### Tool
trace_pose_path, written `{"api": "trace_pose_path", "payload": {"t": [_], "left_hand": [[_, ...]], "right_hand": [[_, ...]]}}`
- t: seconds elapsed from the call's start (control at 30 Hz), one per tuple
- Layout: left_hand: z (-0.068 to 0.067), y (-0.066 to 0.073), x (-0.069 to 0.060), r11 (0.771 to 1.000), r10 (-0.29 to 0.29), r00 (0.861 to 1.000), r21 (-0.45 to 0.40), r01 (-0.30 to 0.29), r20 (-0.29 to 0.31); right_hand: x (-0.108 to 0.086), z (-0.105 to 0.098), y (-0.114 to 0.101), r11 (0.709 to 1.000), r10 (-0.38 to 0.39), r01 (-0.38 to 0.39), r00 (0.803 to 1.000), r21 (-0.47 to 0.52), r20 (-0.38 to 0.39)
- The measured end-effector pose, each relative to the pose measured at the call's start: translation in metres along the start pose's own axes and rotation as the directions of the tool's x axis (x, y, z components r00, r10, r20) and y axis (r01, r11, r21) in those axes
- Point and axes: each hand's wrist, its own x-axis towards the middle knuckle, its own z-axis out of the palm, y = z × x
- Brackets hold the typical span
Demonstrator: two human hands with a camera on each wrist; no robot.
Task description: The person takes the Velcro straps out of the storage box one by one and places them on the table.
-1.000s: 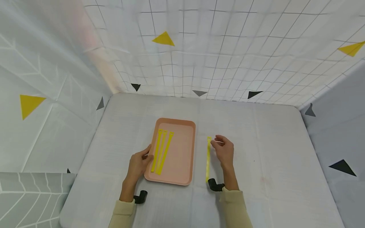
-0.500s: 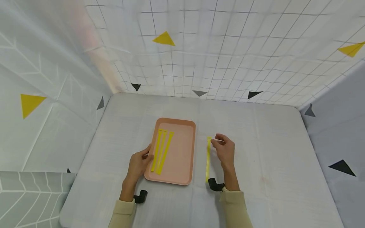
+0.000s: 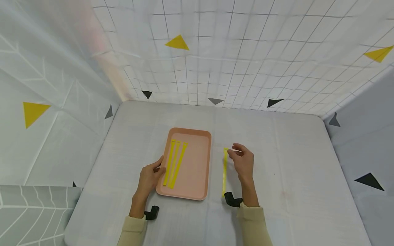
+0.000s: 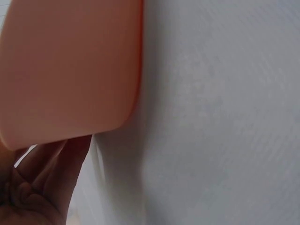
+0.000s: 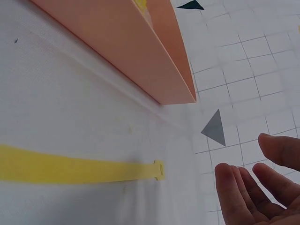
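Note:
A pink rectangular tray (image 3: 195, 167) lies on the table, with three flat yellow straps (image 3: 177, 165) side by side in its left half. My left hand (image 3: 148, 179) grips the tray's left edge, thumb over the rim. In the left wrist view, fingers (image 4: 70, 164) reach behind the tray's wall (image 4: 70, 70). To the right of the tray a single yellow strap (image 3: 224, 174) lies lengthwise on the table, its slotted end away from me. My right hand (image 3: 243, 164) hovers beside that end with fingers loosely bent and holding nothing; the right wrist view shows it apart from the strap (image 5: 84, 169).
A pale cloth covers the table (image 3: 307, 164). White sheeting (image 3: 215, 61) with a grid and triangles rises behind it, and more sheeting hangs at both sides. Each wrist carries a black camera mount, seen at the right wrist (image 3: 233, 200).
My right hand has shifted very slightly forward and to the right, away from the single strap. The left hand, the tray and the straps stay where they were.

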Motion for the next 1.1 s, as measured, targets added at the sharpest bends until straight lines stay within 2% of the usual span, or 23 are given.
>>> {"api": "trace_pose_path", "payload": {"t": [0.57, 0.9, 1.03, 1.1], "left_hand": [[-0.001, 0.001, -0.001, 1.000, -0.016, 1.000, -0.021, 0.016, 0.005], [0.000, 0.001, 0.000, 1.000, -0.025, 1.000, -0.015, 0.026, 0.006], [0.000, 0.000, 0.000, 0.999, -0.029, 1.000, -0.021, 0.029, 0.007], [0.000, 0.001, 0.000, 0.999, -0.030, 1.000, -0.025, 0.030, 0.005]], "right_hand": [[-0.003, 0.004, -0.010, 0.999, -0.034, 0.034, 0.999, 0.029, -0.005], [-0.003, 0.011, -0.012, 0.995, -0.046, 0.045, 0.999, 0.094, 0.009], [-0.006, 0.012, -0.017, 0.995, -0.032, 0.029, 0.999, 0.098, 0.028], [-0.010, 0.012, -0.027, 0.995, -0.034, 0.030, 0.999, 0.098, 0.035]]}}
